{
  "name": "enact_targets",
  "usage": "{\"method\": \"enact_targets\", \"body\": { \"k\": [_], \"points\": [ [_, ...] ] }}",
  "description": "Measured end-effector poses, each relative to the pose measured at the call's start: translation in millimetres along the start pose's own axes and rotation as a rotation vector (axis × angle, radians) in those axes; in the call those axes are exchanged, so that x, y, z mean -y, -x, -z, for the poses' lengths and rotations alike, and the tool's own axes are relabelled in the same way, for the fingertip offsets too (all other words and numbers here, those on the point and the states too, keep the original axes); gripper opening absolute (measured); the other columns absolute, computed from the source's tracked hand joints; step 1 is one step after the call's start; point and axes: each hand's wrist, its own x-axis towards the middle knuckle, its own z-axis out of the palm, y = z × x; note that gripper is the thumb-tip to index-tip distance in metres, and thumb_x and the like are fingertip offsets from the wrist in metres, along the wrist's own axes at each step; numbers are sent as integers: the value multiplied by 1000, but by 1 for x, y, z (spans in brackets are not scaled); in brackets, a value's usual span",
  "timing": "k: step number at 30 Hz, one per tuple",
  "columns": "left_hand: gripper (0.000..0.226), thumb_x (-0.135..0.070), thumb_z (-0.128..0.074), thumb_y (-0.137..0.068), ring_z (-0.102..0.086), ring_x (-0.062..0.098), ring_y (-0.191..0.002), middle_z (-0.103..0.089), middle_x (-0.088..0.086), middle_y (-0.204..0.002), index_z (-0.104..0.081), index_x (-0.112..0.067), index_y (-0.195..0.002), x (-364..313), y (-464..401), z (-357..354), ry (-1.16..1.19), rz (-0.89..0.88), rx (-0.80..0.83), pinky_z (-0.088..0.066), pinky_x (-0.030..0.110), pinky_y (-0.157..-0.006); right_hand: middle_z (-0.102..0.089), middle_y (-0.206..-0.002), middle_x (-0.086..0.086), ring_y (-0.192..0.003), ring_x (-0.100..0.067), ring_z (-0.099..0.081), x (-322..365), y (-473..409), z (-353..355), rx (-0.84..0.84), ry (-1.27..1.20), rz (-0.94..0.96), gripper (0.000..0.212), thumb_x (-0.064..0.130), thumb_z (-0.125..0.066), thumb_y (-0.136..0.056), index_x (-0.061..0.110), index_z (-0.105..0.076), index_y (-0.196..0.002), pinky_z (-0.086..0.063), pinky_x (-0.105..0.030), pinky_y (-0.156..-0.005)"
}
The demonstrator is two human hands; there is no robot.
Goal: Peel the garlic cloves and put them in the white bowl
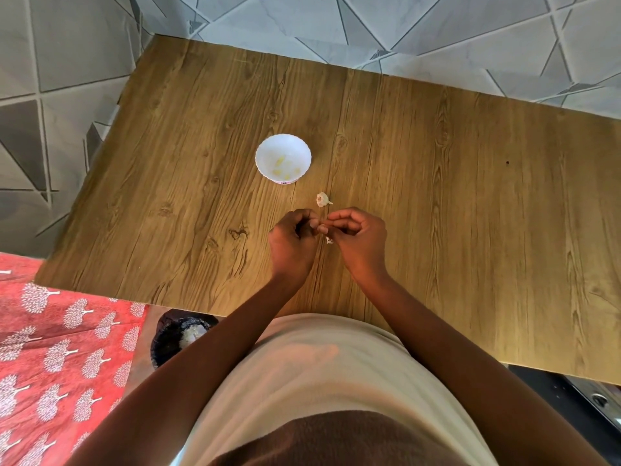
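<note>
A few peeled cloves [281,167] already lie in the bowl [265,160], while both hands, left [291,242] and right [359,238], pinch another clove [322,227] mid-peel over the table [437,196], with the leftover bulb [322,199] just beyond.

There is a single view, from a camera worn on the person's head. It looks forward and steeply down, almost straight over the wooden table [437,183], whose far edge meets a tiled wall at the top of the frame. The wide-angle lens bends the table's edges and takes in the floor on both sides. The wearer's torso fills the bottom centre, close to the lens, and both forearms reach up from there toward mid-frame. With only one camera, no part of the scene is shared between views.
</note>
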Motion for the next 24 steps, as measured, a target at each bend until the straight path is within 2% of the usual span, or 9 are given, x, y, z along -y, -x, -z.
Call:
{"method": "enact_targets", "body": {
  "k": [4, 7, 10, 12, 14, 17, 21, 24],
  "points": [
    [15, 2, -64, -92, -71, 14, -76, -73, -1, -82, -70, -12, -92, -6, -2, 0, 4, 57, -23, -58, 26, -68, -79, -87, -6, -86, -19, -77, -2, -1, 1, -11, -79, -41, 26, 1, -87, -76, 2, -75, -99, -62, -38, -82],
    [5, -7, -72, -91, -70, 6, -74, -74, -6, -81, -74, -12, -93, -3, -2, 2, -67, 37, -47, -56, 20, -67, -79, -88, -9, -87, -25, -77, -5, -2, 2, -56, -183, -120, 23, 1, -83, -80, 2, -75, -102, -63, -44, -82],
    [13, -2, -74, -88, -68, -1, -73, -76, -6, -85, -79, -12, -94, 5, 1, 6, -181, -32, 13, -49, 6, -70, -78, -88, -11, -85, -27, -77, -9, -1, 4, -69, -199, -145, 19, -2, -80, -83, 3, -75, -101, -63, -45, -82],
    [17, 6, -73, -84, -64, 0, -71, -76, 0, -85, -79, -8, -92, 9, 2, 9, -268, -95, 40, -47, 3, -70, -78, -87, -11, -84, -25, -77, -11, -1, 5, -71, -167, -143, 19, -2, -80, -83, 5, -76, -100, -63, -43, -81],
    [20, 11, -72, -80, -65, 7, -69, -75, 3, -82, -79, -7, -87, 11, 2, 11, -325, -160, 52, -51, 9, -69, -77, -86, -10, -83, -24, -77, -15, -1, 5, -70, -132, -140, 19, -1, -81, -82, 7, -76, -99, -64, -41, -81],
    [20, 8, -68, -83, -67, 15, -70, -74, 5, -83, -80, -6, -89, 13, 0, 12, -369, -240, 90, -57, 29, -69, -77, -86, -10, -83, -23, -76, -18, -3, 6, -69, -101, -145, 20, 1, -82, -82, 8, -76, -99, -64, -40, -80],
    [19, 2, -66, -88, -66, 16, -72, -74, 5, -88, -80, -8, -97, 17, 1, 11, -420, -268, 125, -58, 34, -69, -77, -86, -8, -82, -21, -76, -18, -4, 5, -63, -60, -146, 20, 2, -82, -82, 13, -76, -98, -63, -34, -78],
    [18, 3, -72, -84, -68, 12, -72, -75, 4, -88, -80, -9, -95, 18, 1, 12, -386, -264, 108, -59, 29, -69, -77, -86, -8, -81, -20, -76, -19, -4, 5, -51, -46, -149, 20, 2, -82, -82, 13, -75, -97, -62, -32, -77]
  ]
}}
